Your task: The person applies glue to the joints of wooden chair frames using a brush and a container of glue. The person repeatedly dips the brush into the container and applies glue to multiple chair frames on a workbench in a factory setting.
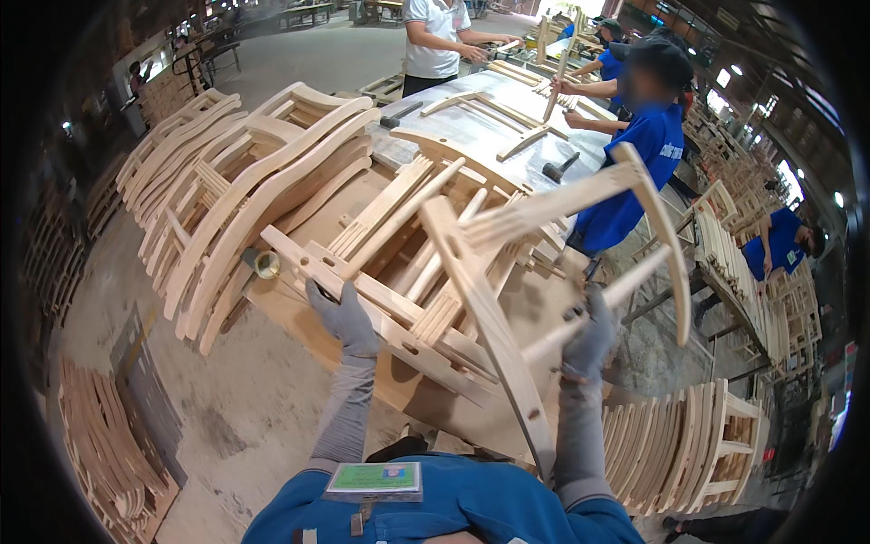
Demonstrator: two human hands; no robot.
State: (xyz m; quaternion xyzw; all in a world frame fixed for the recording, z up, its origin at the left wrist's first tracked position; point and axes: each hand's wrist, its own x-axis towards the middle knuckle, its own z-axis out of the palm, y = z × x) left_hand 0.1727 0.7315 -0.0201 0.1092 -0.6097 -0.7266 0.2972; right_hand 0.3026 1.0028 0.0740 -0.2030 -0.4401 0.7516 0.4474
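Grey gloves cover both hands. My right hand [589, 340] is closed round the rung of a pale wooden chair frame [489, 313]. The frame is raised and tilted in front of me, with its two curved legs joined by a wide crosspiece and the rung. My left hand [344, 322] lies on a slotted wooden rail [394, 331] at the near edge of a pile, thumb and fingers against the wood. Behind that rail lie loose slats [385, 208] and rounded rungs [435, 267]. The raised frame hides part of the pile's right side.
Curved chair frames [245, 190] are stacked at left, beside a small round container [265, 264]. More frames [680, 444] stand at lower right. Beyond the pile, a pale worktable [498, 113] bears a mallet [560, 167] and wooden parts. Co-workers in blue [634, 163] and white [437, 36] stand around it.
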